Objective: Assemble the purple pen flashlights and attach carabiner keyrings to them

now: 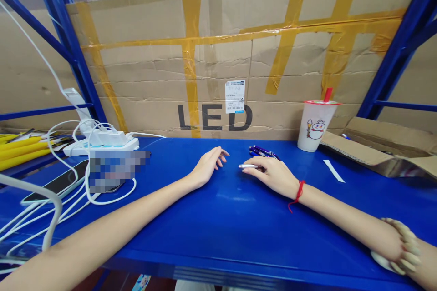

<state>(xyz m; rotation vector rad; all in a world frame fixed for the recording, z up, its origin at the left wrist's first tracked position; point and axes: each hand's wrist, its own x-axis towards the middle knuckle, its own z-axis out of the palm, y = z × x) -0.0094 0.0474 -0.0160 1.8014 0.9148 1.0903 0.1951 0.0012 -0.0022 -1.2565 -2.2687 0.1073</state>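
Note:
My left hand (209,164) rests on the blue shelf top (218,218) with its fingers loosely stretched out and nothing in it. My right hand (271,173), a red string at its wrist, lies a short way to the right, its fingers closed on a silver pen (246,166) that points left toward the other hand. Just behind it lies a small pile of blue-purple pens (262,151). A beaded bracelet (399,248) sits further up my right forearm.
A taped cardboard sheet marked LED (215,117) stands along the back. A white drink cup with a red straw (316,123) stands at the right, beside an open cardboard box (382,148). A power strip (102,142), white cables, a phone (54,183) and yellow tools (20,148) lie left.

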